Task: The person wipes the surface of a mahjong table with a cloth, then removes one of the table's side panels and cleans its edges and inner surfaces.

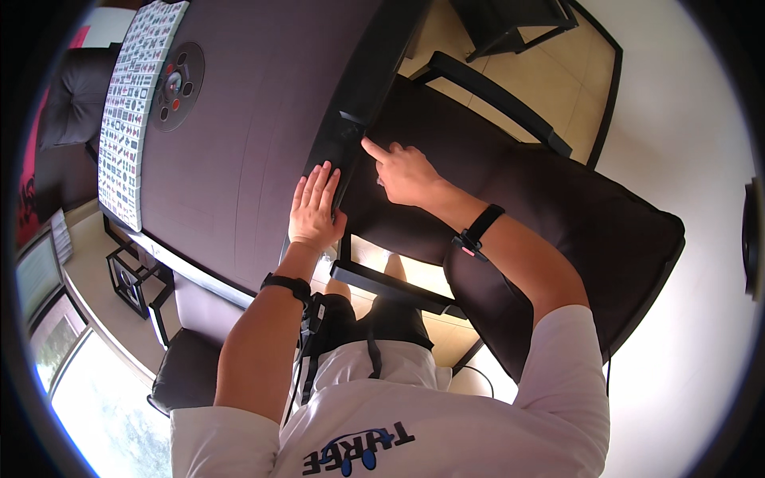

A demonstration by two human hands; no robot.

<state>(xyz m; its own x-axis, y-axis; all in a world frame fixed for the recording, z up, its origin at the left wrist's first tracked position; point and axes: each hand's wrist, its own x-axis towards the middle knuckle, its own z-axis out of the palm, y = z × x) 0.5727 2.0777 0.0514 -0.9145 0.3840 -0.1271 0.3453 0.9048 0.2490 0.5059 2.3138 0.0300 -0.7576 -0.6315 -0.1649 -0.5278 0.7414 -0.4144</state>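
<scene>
The flat palm and outstretched fingers of my left hand (315, 206) rest on the black rim (343, 128) of an automatic mahjong table. My right hand (406, 173) is beside the rim, its index finger extended with the tip at the outer edge; whether it touches is hard to tell. Its other fingers are curled, and nothing shows in them. A dark playing surface (263, 89) spreads left of the rim. Set in it is a round control panel (179, 86) with several buttons. Rows of face-up mahjong tiles (128, 119) line the table's left side.
A dark padded armchair (508, 197) stands close against the table on the right, one armrest (388, 287) near my legs. Behind it is a white wall (675, 149). More dark chairs (191, 370) surround the table. A black-framed stand (134, 278) is near the window.
</scene>
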